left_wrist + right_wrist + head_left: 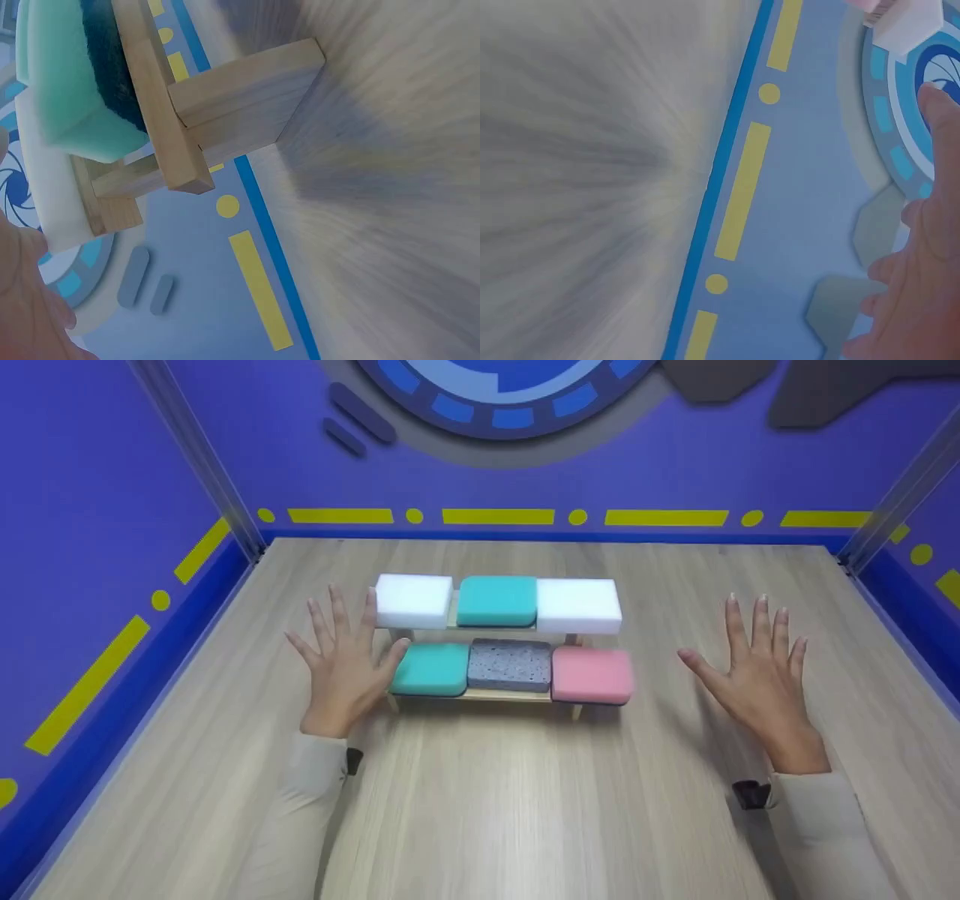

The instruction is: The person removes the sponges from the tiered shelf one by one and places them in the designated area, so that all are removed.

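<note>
Two-tier wooden rack [499, 696] stood on the wood-grain table [510, 810]. Rack's upper tier, left to right: white block [414, 601], teal sponge [498, 601], second white block [579, 605]. Rack's lower tier: second teal sponge [431, 669], speckled grey block [510, 665], pink sponge [592, 675]. Left hand [341, 667] was at the rack's left end, fingers spread, thumb and index tips overlapping the end pieces; contact couldn't be told. Right hand [757, 690] was well apart from the rack, off its right side, fingers spread, holding nothing. Both arms wore light sleeves [825, 817]. Blue-purple wall [255, 442] with yellow dashes stood behind the rack.
</note>
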A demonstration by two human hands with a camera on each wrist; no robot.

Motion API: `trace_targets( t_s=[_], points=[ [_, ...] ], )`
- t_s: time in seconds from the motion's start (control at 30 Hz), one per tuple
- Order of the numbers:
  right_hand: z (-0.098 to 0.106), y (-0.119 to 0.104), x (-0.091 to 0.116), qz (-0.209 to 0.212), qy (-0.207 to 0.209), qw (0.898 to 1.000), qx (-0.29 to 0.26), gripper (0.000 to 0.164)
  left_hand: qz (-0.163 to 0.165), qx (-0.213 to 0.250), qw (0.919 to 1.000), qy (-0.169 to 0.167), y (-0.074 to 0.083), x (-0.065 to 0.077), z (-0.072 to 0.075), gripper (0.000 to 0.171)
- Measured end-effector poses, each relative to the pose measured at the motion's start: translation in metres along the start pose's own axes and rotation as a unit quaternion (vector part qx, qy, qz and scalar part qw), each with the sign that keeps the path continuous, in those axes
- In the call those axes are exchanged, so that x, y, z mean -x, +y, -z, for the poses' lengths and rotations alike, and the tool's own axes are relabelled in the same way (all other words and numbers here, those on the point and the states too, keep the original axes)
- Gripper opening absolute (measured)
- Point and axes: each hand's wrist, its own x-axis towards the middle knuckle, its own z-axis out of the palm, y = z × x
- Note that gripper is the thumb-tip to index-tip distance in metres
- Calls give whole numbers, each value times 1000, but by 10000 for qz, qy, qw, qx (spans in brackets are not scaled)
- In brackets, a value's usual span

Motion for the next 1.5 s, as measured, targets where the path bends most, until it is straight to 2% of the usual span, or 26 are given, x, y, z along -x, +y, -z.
trace_targets(
  t_s=[0.17,0.27,0.33,0.4,0.43,0.5,0.6,0.63,0.73,0.87,0.93,0.97,1.0,1.07,1.2,1.3,1.37,1.4,1.43,1.5],
  points=[
    [5,0,-2,52,-75,9982,-598,91,107,403,9991,-72,-6,2,2,81],
    [10,-2,-6,186,-29,9952,-963,85,160,1106,9937,-111,-11,2,4,79],
    [14,-4,-9,304,-23,9920,-1226,80,170,1908,9812,-244,-16,2,5,76],
    [18,-6,-12,437,-60,9882,-1467,75,280,2773,9592,-467,-23,3,5,72],
    [20,-7,-14,505,-86,9863,-1571,73,380,3173,9457,-599,-26,4,5,70],
    [24,-10,-17,629,-147,9834,-1698,71,624,3985,9112,-835,-32,7,4,67],
    [30,-16,-23,837,-249,9807,-1747,69,991,4834,8639,-1010,-37,10,1,65],
    [31,-18,-25,900,-292,9801,-1748,69,1068,5126,8457,-1031,-38,11,-1,64],
    [36,-23,-32,1029,-445,9787,-1721,69,1142,6004,7842,-1073,-40,13,-9,63],
    [41,-32,-42,1091,-700,9767,-1712,69,1220,7078,6870,-1106,-43,18,-24,60],
    [43,-37,-47,1101,-863,9751,-1719,68,1305,7392,6513,-1106,-45,21,-32,58],
    [43,-39,-49,1103,-952,9740,-1733,68,1329,7497,6387,-1113,-46,22,-35,58],
    [44,-42,-51,1111,-1041,9727,-1754,68,1343,7568,6295,-1139,-47,24,-38,57],
    [43,-48,-55,1157,-1204,9697,-1783,68,1326,7646,6188,-1223,-50,26,-43,57],
    [39,-58,-61,1321,-1478,9634,-1807,69,1219,7761,6023,-1414,-55,31,-48,56],
    [36,-64,-65,1415,-1638,9598,-1786,72,1201,7922,5801,-1468,-57,32,-50,57],
    [34,-67,-67,1484,-1683,9586,-1751,73,1206,7987,5700,-1505,-57,32,-51,57],
    [33,-69,-69,1509,-1702,9580,-1747,73,1193,8008,5671,-1511,-57,32,-51,57],
    [32,-71,-70,1541,-1721,9574,-1731,74,1185,7998,5681,-1535,-57,32,-51,57],
    [31,-74,-72,1617,-1750,9564,-1690,75,1181,7941,5747,-1584,-56,32,-51,56]
  ],
)
